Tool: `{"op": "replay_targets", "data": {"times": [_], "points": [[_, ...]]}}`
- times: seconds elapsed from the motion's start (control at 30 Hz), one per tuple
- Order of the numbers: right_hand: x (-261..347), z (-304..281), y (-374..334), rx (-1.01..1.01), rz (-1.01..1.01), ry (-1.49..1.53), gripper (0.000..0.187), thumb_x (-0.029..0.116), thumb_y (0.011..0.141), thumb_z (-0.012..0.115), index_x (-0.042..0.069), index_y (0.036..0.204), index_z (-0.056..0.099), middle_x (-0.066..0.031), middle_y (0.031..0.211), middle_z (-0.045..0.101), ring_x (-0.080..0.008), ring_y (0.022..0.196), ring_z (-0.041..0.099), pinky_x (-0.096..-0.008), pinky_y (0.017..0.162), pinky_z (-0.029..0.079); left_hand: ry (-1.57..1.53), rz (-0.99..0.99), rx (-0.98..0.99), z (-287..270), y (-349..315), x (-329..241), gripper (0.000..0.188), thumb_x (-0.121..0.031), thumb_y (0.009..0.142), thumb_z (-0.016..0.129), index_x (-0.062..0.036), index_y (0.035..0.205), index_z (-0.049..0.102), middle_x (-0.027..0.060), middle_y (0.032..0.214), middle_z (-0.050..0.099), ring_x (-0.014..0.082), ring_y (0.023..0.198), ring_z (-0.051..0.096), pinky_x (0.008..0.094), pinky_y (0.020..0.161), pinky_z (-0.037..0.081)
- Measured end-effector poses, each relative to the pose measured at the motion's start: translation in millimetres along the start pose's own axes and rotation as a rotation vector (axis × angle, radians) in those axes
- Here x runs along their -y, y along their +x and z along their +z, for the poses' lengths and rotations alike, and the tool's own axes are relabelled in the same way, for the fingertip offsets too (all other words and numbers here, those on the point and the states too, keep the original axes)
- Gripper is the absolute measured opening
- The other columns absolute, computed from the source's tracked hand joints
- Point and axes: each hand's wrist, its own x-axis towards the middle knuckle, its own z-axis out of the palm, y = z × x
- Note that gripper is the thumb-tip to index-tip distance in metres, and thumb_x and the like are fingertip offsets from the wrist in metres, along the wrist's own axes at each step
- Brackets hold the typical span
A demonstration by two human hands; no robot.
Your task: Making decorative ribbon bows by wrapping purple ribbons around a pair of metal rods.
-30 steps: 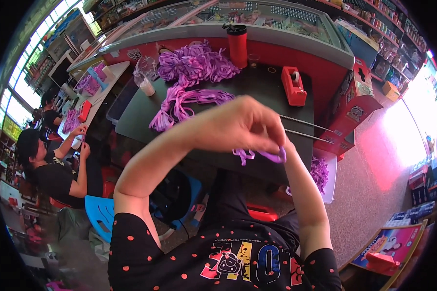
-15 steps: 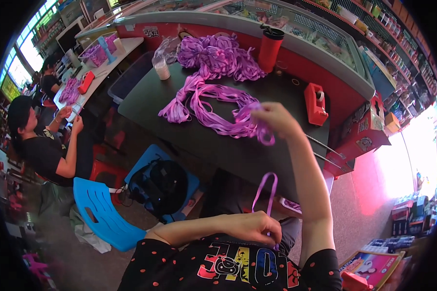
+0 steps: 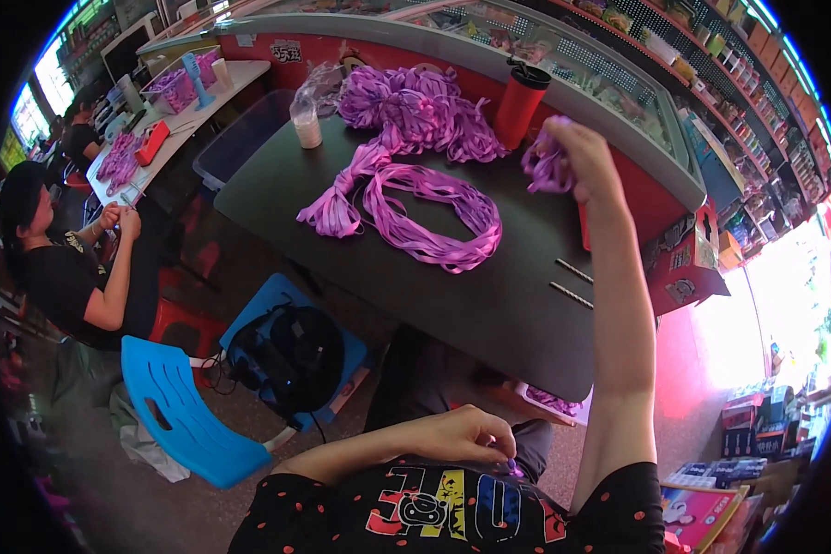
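My right hand (image 3: 584,159) is raised over the far right of the dark table, closed around a small bunch of purple ribbon (image 3: 547,170) that hangs from its fingers. Low in front of my shirt, my left hand (image 3: 466,432) is pinched, with a bit of purple ribbon (image 3: 514,469) showing below the fingertips; most of that piece is hidden. A looped hank of purple ribbon (image 3: 485,217), gathered at its left end, lies mid-table. Behind it is a large purple ribbon heap (image 3: 406,106).
A red tumbler (image 3: 522,103) and a clear bottle (image 3: 307,125) stand on the table (image 3: 415,305). Two thin rods (image 3: 572,294) lie toward its right edge. A blue chair (image 3: 180,406) and a stool with a black bag (image 3: 291,355) are at left. Another person (image 3: 74,268) sits farther left.
My right hand has moved up and away to the right with ribbon, leaving the hank on the table. The ribbon loop that rose above my left hand is gone from view.
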Motion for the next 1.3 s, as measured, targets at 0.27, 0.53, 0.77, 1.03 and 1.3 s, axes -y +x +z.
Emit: {"op": "replay_targets", "data": {"times": [0.27, 0.53, 0.77, 1.03, 1.3], "points": [[-56.7, 34.6, -138.1, -0.094, -0.173, -1.263, 0.029, 0.027, 0.087, 0.059, -0.001, 0.095, 0.058, -0.0204, 0.085, 0.061, -0.0411, 0.083, 0.059, -0.0469, 0.073, 0.047, 0.035, 0.147, -0.093, -14.0, 5.8, -35.4, 0.016, -0.009, 0.085, 0.064, -0.0002, 0.098, 0.065, 0.0074, 0.087, 0.065, 0.0115, 0.073, 0.06, 0.0259, 0.067, 0.048], [-12.6, -17.4, -282.6, 0.017, 0.171, 0.046, 0.03, 0.019, 0.092, 0.057, -0.004, 0.111, 0.06, -0.009, 0.093, 0.066, -0.0175, 0.084, 0.064, -0.0286, 0.073, 0.05, 0.177, 0.193, -0.386, -6.5, 59.7, -64.3, 0.015, -0.008, 0.083, 0.067, -0.0026, 0.097, 0.067, 0.0034, 0.081, 0.064, 0.0064, 0.066, 0.056, 0.0221, 0.059, 0.044], [-21.5, -96.0, -343.7, -0.15, 0.208, -0.164, 0.023, 0.016, 0.091, 0.059, -0.003, 0.104, 0.063, -0.0013, 0.079, 0.064, -0.0056, 0.068, 0.054, -0.0213, 0.061, 0.045, 0.187, -0.028, -0.174, 18.1, 152.0, -79.3, 0.015, -0.009, 0.086, 0.064, 0.0, 0.098, 0.064, -0.0005, 0.079, 0.065, 0.0013, 0.062, 0.049, 0.0175, 0.054, 0.039], [-38.2, -172.5, -394.1, -0.296, 0.15, -0.281, 0.024, 0.013, 0.085, 0.063, -0.002, 0.103, 0.066, -0.0032, 0.084, 0.067, -0.0079, 0.074, 0.058, -0.0246, 0.067, 0.048, 0.34, -0.021, 0.263, 21.3, 265.9, -56.1, 0.018, -0.012, 0.085, 0.063, 0.0013, 0.098, 0.066, 0.0051, 0.086, 0.067, 0.0106, 0.08, 0.061, 0.0252, 0.074, 0.049], [-80.9, -216.8, -371.0, -0.483, 0.298, -0.429, 0.025, 0.015, 0.079, 0.067, -0.003, 0.096, 0.068, -0.0073, 0.075, 0.068, -0.0091, 0.067, 0.06, -0.0269, 0.064, 0.049, 0.593, 0.049, 0.398, 2.0, 358.6, -38.5, 0.018, -0.01, 0.079, 0.065, 0.0019, 0.092, 0.066, 0.0085, 0.084, 0.069, 0.0144, 0.081, 0.064, 0.028, 0.076, 0.049]]}}
